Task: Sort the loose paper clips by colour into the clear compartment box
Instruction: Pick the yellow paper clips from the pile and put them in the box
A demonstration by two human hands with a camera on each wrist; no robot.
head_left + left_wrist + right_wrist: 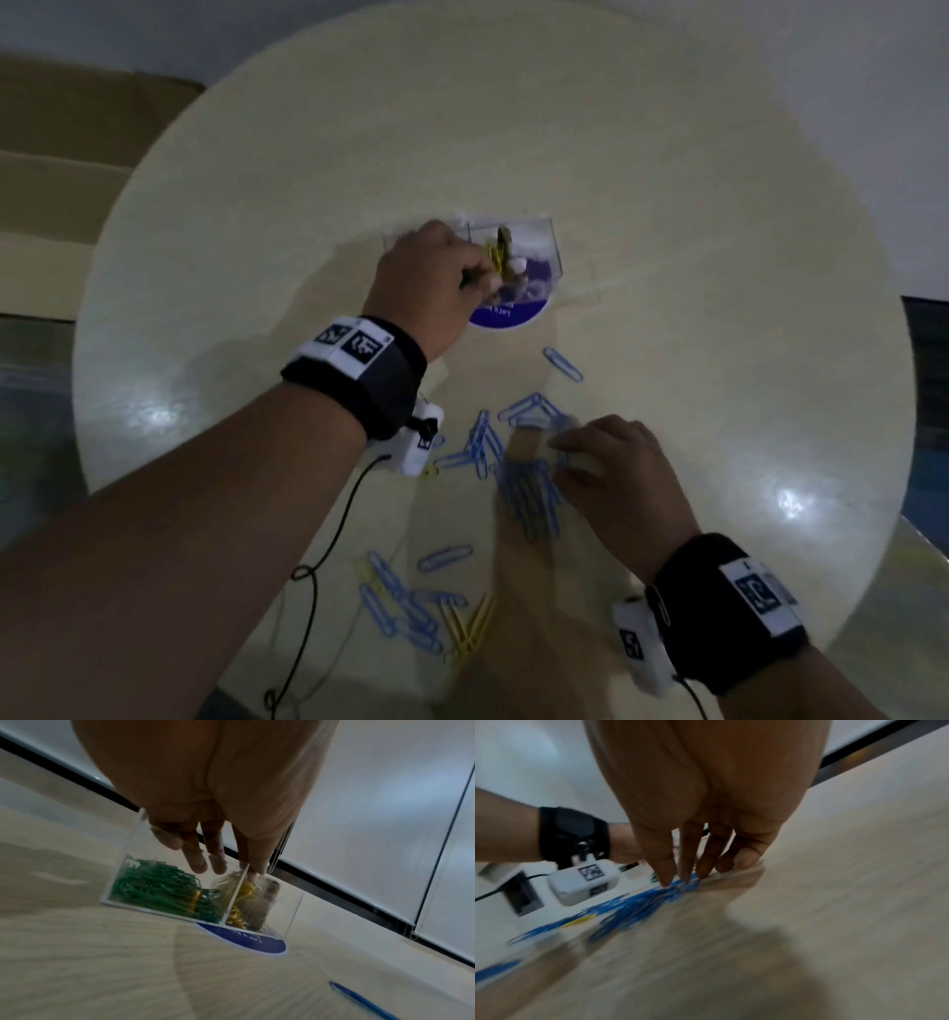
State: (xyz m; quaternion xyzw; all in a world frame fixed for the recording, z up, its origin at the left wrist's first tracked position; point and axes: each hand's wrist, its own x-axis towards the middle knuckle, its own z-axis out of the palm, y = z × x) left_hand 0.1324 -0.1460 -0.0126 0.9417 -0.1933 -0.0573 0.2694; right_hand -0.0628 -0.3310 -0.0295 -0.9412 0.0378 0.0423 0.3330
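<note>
A person sits at a round, pale wooden table (667, 205) with both hands out over it. The left hand (431, 277) is up at the clear box (534, 241), which stands near the middle of the table on a round blue sticker (506, 316). Its fingers (195, 860) reach down over the top of the box, and they look fairly straight. Yellow clips (497, 252) show right at the fingertips, above the box, but I cannot tell if the hand is pinching them or letting them go. From the left wrist you can see two parts of the box side by side — one holds a heap of green clips (159, 888), and the next one holds yellow clips (243, 902). The right hand (616, 473) is lower down, closer to the person, on a pile of blue clips (529, 493). Its fingers (664, 870) point down, straight and close together, and the tips press on the blue clips (639, 906) on the table — they are not curled round any. More blue clips lie loose all around, one off alone (562, 364) between the pile and the box. A small bunch of blue ones (405, 611) lies near the table edge, with a few yellow clips (470, 629) just beside it. Each wrist wears a black band (359, 375) with a small white camera, and a thin black wire (318, 565) hangs from the left one. The pictures are dim and a bit blurry
</note>
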